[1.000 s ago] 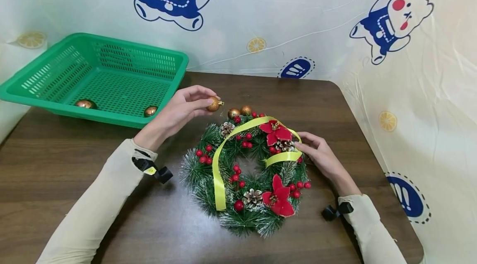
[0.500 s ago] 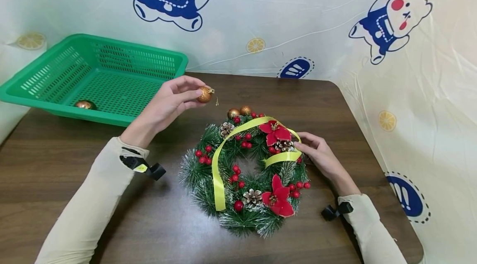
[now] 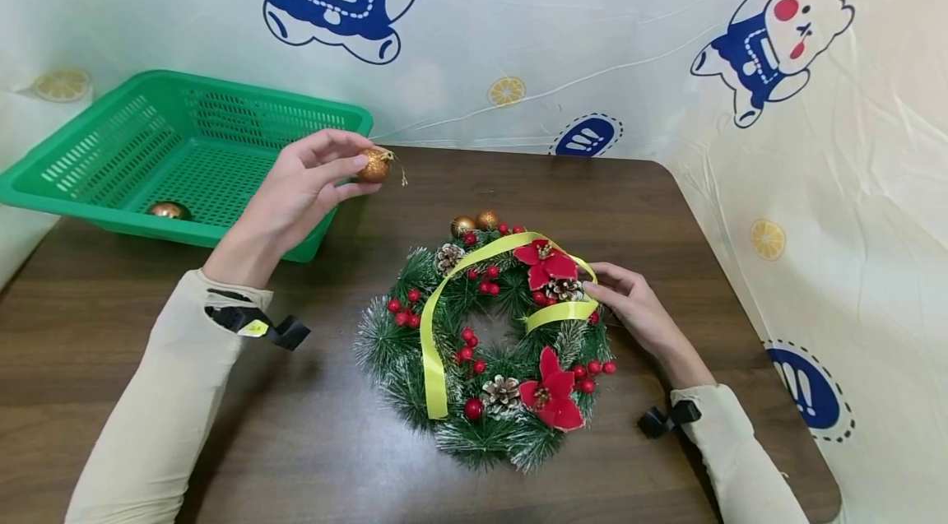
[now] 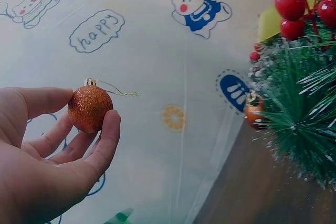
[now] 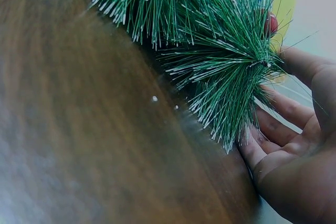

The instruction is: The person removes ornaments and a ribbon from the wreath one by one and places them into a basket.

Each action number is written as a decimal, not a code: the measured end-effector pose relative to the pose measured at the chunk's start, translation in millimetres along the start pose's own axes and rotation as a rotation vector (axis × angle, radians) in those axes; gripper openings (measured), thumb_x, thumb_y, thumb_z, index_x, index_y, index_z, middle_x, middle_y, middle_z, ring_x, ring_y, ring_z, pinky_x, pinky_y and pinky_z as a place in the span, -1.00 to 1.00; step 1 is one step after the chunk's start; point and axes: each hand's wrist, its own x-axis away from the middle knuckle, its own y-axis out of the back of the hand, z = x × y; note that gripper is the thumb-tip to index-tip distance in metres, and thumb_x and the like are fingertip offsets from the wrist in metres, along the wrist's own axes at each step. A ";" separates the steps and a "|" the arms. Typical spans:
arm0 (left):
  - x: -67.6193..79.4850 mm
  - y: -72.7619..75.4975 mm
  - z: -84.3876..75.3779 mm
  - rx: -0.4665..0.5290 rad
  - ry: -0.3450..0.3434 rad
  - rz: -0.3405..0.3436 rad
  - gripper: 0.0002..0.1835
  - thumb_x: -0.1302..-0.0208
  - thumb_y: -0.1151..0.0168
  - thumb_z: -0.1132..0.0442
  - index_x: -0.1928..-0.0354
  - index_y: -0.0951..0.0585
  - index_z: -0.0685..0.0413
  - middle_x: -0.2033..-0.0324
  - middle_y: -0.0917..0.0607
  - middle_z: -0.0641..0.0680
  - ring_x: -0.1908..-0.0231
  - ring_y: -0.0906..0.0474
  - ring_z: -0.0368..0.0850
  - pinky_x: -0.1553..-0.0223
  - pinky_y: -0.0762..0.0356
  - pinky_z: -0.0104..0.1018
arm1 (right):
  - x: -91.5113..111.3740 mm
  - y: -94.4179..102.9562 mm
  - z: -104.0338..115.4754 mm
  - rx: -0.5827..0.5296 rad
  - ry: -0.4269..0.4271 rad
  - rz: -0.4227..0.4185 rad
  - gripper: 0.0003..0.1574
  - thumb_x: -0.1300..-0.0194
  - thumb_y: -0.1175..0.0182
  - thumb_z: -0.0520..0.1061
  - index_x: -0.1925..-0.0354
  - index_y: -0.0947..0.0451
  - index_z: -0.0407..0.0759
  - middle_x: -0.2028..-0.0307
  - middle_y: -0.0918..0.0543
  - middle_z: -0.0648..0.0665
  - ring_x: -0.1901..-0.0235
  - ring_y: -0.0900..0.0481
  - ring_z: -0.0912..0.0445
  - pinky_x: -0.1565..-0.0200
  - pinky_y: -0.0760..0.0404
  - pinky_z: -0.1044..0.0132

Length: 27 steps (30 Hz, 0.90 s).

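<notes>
Up off the table near the basket's right end, my left hand (image 3: pixel 285 178) pinches a glittery copper-gold Christmas bauble (image 3: pixel 374 166). A thin gold loop (image 4: pixel 121 91) hangs from its cap, seen in the left wrist view. A green Christmas wreath (image 3: pixel 400 380) lies flat on the table, with red berries, pinecones (image 3: pixel 502 394), red poinsettia flowers (image 3: pixel 551 392) and a yellow ribbon (image 3: pixel 435 343). My right hand (image 3: pixel 640 314) holds the wreath's right edge; in the right wrist view its fingers partly hide behind the needles. Two baubles (image 3: pixel 474 223) sit at the wreath's far edge.
A green plastic basket (image 3: pixel 141 215) stands at the back left, with a shiny copper bauble (image 3: pixel 169 210) visible in it. My left forearm hides part of its right end. Behind the brown table (image 3: pixel 592 203) hangs a printed sheet (image 3: pixel 474 14).
My left hand has moved left and away from the wreath with the bauble, in front of the basket's right end. The right hand and the wreath have stayed put.
</notes>
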 end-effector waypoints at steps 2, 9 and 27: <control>0.6 0.9 -2.9 0.002 -0.007 -0.013 -0.74 -0.34 -0.27 0.39 -0.04 -0.57 0.30 -0.16 -0.47 0.21 -0.09 -0.52 0.10 0.00 -0.65 -0.20 | 0.1 -0.1 0.4 -0.001 0.000 -0.001 -0.54 -0.46 -0.18 -0.11 -0.24 -0.48 -0.25 -0.02 -0.63 -0.16 0.06 -0.62 0.06 0.04 -0.64 0.28; 1.1 5.7 -6.1 0.042 -0.004 -0.028 -0.73 -0.32 -0.29 0.39 -0.04 -0.57 0.31 -0.12 -0.50 0.20 -0.06 -0.53 0.09 0.01 -0.66 -0.18 | 0.1 0.2 0.3 0.001 -0.001 -0.001 -0.55 -0.46 -0.19 -0.11 -0.23 -0.49 -0.24 -0.01 -0.63 -0.15 0.06 -0.62 0.07 0.05 -0.64 0.29; -0.9 19.6 -4.3 0.056 -0.052 -0.174 -0.68 -0.27 -0.35 0.38 -0.03 -0.56 0.33 -0.06 -0.56 0.18 0.00 -0.57 0.04 0.05 -0.67 -0.25 | -0.7 0.4 -0.8 0.016 -0.001 0.002 -0.54 -0.45 -0.20 -0.08 -0.23 -0.49 -0.24 -0.04 -0.62 -0.17 0.03 -0.62 0.05 0.04 -0.64 0.28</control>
